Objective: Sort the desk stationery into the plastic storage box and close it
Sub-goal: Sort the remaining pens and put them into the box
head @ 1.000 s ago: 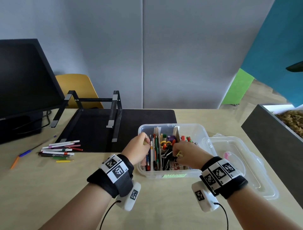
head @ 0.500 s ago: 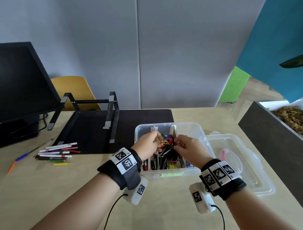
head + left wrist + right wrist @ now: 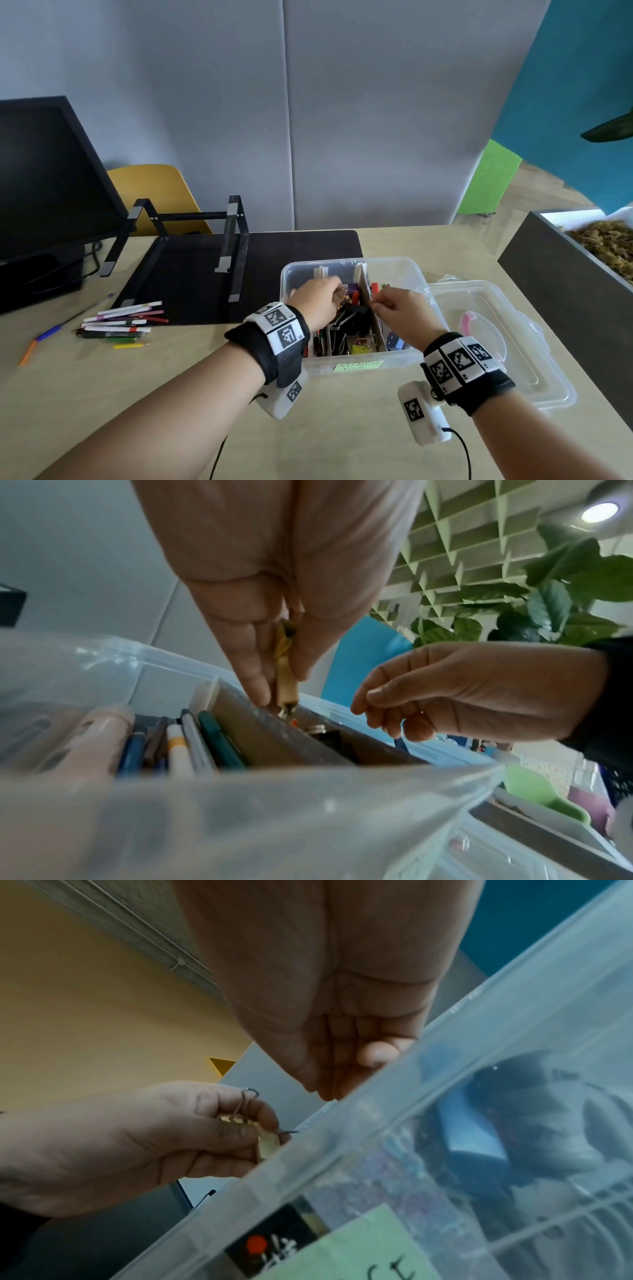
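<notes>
Left hand (image 3: 317, 301) pinching yellow binder clip (image 3: 286, 674) over storage box (image 3: 419, 277), right hand (image 3: 402, 313) loosely curled, empty, lid (image 3: 534, 370) alongside, pens (image 3: 121, 323) left.

The storage box (image 3: 352, 368) under my hands is clear plastic with a pale green handwritten label (image 3: 358, 365); its lid (image 3: 534, 383) is clear too. My left fingers (image 3: 255, 681) pinch a yellow binder clip (image 3: 285, 669) with dark wire arms. My wristbands (image 3: 274, 346) are black with black-and-white square markers. The surface (image 3: 102, 394) is pale beige, the desk mat (image 3: 274, 274) black, the chair (image 3: 150, 195) mustard yellow.
</notes>
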{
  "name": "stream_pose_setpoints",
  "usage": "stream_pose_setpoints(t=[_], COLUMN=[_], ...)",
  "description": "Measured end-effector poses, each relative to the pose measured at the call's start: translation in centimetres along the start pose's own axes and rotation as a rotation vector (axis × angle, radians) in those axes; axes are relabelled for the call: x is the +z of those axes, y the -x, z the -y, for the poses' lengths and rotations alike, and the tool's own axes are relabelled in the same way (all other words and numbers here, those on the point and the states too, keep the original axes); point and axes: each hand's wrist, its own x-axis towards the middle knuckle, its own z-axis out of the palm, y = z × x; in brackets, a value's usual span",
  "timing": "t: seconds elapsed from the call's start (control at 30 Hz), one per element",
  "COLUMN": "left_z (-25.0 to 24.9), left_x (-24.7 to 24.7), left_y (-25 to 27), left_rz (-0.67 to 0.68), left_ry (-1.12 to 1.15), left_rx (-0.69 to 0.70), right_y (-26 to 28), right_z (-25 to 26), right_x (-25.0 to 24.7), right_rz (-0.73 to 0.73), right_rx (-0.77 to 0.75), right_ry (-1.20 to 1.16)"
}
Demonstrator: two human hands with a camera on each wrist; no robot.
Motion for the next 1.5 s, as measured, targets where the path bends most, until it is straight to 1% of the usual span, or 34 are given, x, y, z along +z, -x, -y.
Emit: stream_pose_setpoints(t=[0.13, 0.27, 0.4, 0.47, 0.6, 0.7, 0.87, 0.9, 0.93, 0.97, 1.0, 1.03, 1.07, 1.13, 1.2, 1.3, 1.4, 1.5], left_z=[-0.3, -0.5, -0.4, -0.5, -1.5, -1.5, -1.7, -1.8, -1.8, -1.6, -1.4, -1.1, -0.7, 0.0, 0.5, 0.7, 0.5, 0.4], left_x=[0.8, 0.2, -1.1, -1.2, 0.3, 1.9, 3.2, 3.2, 3.1, 2.9, 2.7, 2.5, 2.3, 2.1, 2.2, 2.7, 2.9, 2.8], left_y=[0.0, 0.0, 0.7, 1.5, 3.1, 3.1, 3.0, 3.1, 3.2, 3.2, 3.1, 3.1, 3.1, 3.1, 3.1, 3.1, 3.2, 3.0], left_rz=[0.075, 0.117, 0.028, 0.005, 0.115, 0.154, 0.203, 0.191, 0.148, 0.077, 0.007, -0.022, -0.005, 0.098, 0.16, 0.133, 0.085, 0.117], left_ry=[-0.137, -0.126, -0.048, -0.068, -0.167, -0.243, -0.273, -0.262, -0.253, -0.273, -0.329, -0.392, -0.444, -0.505, -0.537, -0.511, -0.485, -0.509], left_rx=[-0.027, -0.013, 0.01, 0.036, 0.113, 0.152, 0.135, 0.123, 0.117, 0.117, 0.116, 0.105, 0.086, 0.051, 0.063, 0.102, 0.082, 0.045], right_y=[0.5, 0.9, 1.2, 1.4, 1.8, 1.8, 1.9, 1.9, 2.0, 2.0, 2.1, 2.1, 2.1, 2.2, 2.2, 2.2, 2.2, 2.2], right_z=[-0.3, -0.6, -1.0, -1.3, -1.5, -1.5, -1.3, -1.2, -1.2, -1.1, -1.1, -1.1, -1.1, -1.2, -1.1, -1.0, -0.9, -0.8], right_x=[0.2, 0.3, 0.1, 0.2, 0.4, 0.5, 0.5, 0.5, 0.5, 0.5, 0.4, 0.5, 0.5, 0.4, 0.4, 0.4, 0.5, 0.5], right_rz=[0.003, -0.016, -0.06, -0.084, -0.114, -0.124, -0.131, -0.136, -0.14, -0.141, -0.142, -0.141, -0.141, -0.141, -0.141, -0.131, -0.13, -0.131], right_rx=[0.001, 0.02, 0.043, 0.053, 0.055, 0.063, 0.05, 0.05, 0.051, 0.052, 0.05, 0.049, 0.048, 0.05, 0.053, 0.051, 0.05, 0.059], right_ry=[0.005, -0.019, -0.061, -0.081, -0.094, -0.094, -0.074, -0.078, -0.083, -0.088, -0.092, -0.091, -0.088, -0.082, -0.074, -0.056, -0.046, -0.044])
